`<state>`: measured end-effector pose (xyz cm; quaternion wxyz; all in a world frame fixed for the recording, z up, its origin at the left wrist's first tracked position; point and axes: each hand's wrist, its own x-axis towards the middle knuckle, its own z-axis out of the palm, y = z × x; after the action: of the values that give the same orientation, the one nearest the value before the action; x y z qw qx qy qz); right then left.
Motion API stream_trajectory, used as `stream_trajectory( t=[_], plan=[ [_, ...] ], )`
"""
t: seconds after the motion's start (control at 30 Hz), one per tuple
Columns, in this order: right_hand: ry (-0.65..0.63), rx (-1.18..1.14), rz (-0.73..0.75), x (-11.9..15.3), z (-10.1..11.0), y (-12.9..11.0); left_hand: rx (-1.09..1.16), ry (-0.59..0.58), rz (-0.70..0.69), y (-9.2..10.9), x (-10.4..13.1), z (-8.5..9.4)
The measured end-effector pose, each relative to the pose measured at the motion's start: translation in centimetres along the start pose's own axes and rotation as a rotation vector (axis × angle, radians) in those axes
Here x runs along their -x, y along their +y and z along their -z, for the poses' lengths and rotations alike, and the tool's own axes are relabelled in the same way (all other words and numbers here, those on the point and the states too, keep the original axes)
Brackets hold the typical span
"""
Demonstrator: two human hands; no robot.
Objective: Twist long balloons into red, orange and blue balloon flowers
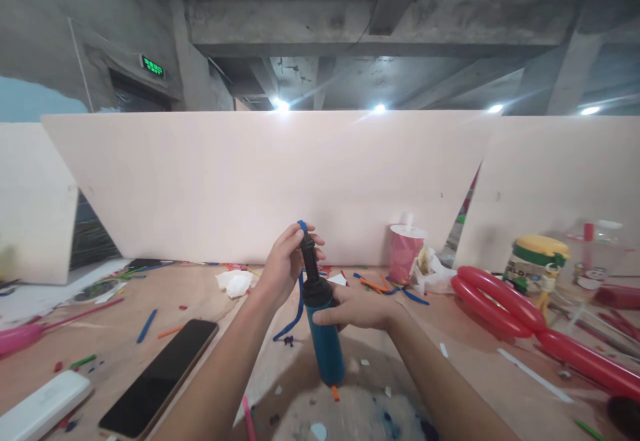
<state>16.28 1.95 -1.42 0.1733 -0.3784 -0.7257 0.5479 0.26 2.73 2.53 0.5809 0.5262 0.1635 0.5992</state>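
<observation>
A hand balloon pump (327, 347) with a blue barrel and black top stands nearly upright on the table, leaning slightly left. My right hand (357, 306) is wrapped round the upper barrel, just below the black collar. At the pump's tip, the fingers of my left hand (290, 254) pinch the mouth of an uninflated blue balloon (295, 321). Its limp length hangs behind the left wrist and trails onto the table. The exact fit of the balloon on the nozzle is partly hidden by the fingers.
A black phone (160, 377) and a white device (45, 404) lie at left. Right of the pump stand a pink cup (406, 254) and a yellow-lidded jar (537, 261), near a red inflated balloon (500, 304). Balloon scraps litter the table; a pale board (270, 181) stands behind.
</observation>
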Motion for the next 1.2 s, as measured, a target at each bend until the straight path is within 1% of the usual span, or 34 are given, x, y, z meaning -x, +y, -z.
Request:
stream_trajectory(
  t=[0.1, 0.27, 0.57, 0.83, 0.97, 1.07, 1.13, 1.2],
  plan=[
    [-0.008, 0.009, 0.002, 0.1, 0.0, -0.3, 0.009, 0.003, 0.004, 0.0, 0.0, 0.0],
    [0.019, 0.075, -0.024, 0.4, -0.2, -0.8, -0.046, 0.002, -0.043, -0.2, -0.2, 0.3],
    [0.003, 0.006, -0.008, 0.0, 0.0, 0.1, -0.054, 0.012, -0.038, -0.2, -0.2, 0.3],
    [0.024, 0.074, -0.001, 0.5, -0.2, -0.8, -0.034, 0.012, -0.028, -0.2, -0.2, 0.2],
    [0.005, 0.048, 0.001, 0.1, -0.2, -0.3, 0.016, 0.007, -0.047, -0.3, 0.0, -0.1],
    [-0.023, 0.006, 0.016, -0.2, -0.1, 0.4, 0.046, 0.034, -0.068, -0.5, 0.2, -0.7],
    [-0.019, 0.037, 0.023, -0.3, 0.0, 0.6, 0.069, 0.067, -0.063, -0.7, 0.3, -1.1],
    [0.014, 0.112, 0.090, -0.6, 0.0, 0.7, 0.107, 0.088, -0.061, -0.8, 0.2, -1.3]
  ],
)
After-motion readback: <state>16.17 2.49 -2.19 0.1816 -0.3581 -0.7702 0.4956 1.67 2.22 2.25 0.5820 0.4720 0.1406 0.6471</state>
